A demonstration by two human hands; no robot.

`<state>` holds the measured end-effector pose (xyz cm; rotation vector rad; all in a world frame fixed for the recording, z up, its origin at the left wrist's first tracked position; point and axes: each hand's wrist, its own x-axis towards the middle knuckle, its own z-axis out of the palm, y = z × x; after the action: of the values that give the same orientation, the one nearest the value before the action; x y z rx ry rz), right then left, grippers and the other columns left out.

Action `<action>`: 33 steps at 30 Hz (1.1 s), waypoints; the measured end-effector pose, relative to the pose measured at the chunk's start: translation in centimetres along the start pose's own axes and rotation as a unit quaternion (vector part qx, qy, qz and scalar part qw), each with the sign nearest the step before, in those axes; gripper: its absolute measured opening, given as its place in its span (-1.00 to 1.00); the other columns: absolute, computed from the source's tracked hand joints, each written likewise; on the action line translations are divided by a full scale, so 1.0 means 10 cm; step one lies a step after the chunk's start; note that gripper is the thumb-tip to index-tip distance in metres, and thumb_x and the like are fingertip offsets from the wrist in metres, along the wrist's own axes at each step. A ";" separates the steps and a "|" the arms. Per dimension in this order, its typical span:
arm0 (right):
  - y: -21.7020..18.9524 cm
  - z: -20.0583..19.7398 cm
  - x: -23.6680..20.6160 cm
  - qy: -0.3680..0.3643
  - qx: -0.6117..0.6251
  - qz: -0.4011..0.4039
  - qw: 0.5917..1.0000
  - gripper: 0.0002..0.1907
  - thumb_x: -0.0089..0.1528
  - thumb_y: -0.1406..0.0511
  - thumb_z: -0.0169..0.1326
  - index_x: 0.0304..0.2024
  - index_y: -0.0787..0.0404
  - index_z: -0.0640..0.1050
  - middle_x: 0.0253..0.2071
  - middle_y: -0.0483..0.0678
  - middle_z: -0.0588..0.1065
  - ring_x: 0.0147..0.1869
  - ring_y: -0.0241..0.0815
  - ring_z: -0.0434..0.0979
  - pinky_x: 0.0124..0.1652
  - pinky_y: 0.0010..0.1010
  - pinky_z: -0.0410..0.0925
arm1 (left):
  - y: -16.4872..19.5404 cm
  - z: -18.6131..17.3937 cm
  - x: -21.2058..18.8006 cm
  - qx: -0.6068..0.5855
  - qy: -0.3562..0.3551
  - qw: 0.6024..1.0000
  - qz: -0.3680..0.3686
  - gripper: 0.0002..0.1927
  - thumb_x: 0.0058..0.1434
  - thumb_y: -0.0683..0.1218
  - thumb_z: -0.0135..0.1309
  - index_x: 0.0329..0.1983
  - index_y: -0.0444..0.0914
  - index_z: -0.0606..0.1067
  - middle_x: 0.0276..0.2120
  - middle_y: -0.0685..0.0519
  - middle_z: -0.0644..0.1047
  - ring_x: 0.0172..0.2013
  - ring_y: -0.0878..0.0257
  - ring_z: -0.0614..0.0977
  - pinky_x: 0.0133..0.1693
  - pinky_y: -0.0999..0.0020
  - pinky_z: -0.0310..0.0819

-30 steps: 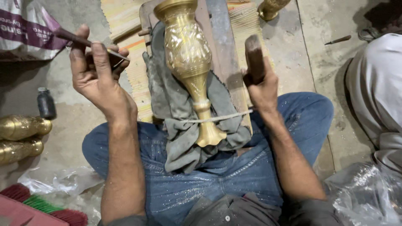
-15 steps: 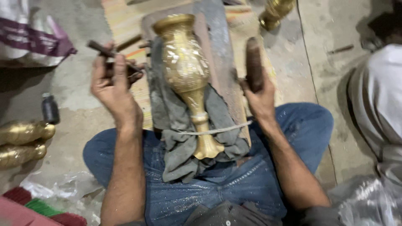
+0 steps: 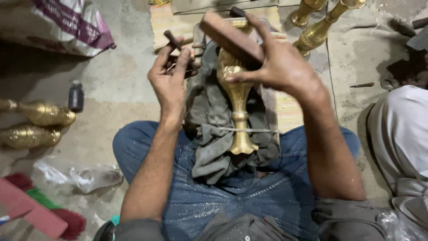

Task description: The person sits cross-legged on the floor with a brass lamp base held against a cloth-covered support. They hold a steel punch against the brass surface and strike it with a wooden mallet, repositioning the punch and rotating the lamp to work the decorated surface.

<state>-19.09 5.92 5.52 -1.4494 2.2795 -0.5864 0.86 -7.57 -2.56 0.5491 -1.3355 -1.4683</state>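
Note:
A brass vase (image 3: 237, 96) lies on a grey cloth (image 3: 214, 134) over a board on my lap, foot toward me, tied down by a thin cord. My left hand (image 3: 170, 78) grips a thin dark metal punch (image 3: 171, 39) beside the vase's body. My right hand (image 3: 277, 60) holds a brown wooden mallet block (image 3: 229, 35) raised over the vase's upper part, hiding its mouth.
Two brass vases (image 3: 33, 125) lie on the floor at left beside a small dark bottle (image 3: 76, 95). More brass vases (image 3: 318, 22) stand at top right. A sack (image 3: 67, 24) sits top left, another person's white-clothed leg (image 3: 401, 129) at right, plastic wrap (image 3: 84, 176) lower left.
My right hand has swung the mallet block from the vase's right side up over its upper part. My left hand with the punch moved in closer to the vase.

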 end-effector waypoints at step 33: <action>0.40 -0.09 -0.68 0.333 -0.065 -0.225 0.913 -0.48 0.10 0.59 0.23 0.11 0.28 0.53 -0.03 0.05 0.55 -0.03 0.13 0.54 -0.10 -0.11 0.31 | 0.66 0.51 -0.28 0.336 -0.370 0.834 0.233 -0.73 0.46 -0.11 0.25 0.16 -0.23 0.51 -0.12 0.07 0.65 -0.18 0.29 0.73 -0.16 0.42 0.69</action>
<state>-19.82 13.75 4.75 -2.1203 2.4911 -1.2505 0.04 -1.88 4.09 0.0223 -2.4367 -0.7679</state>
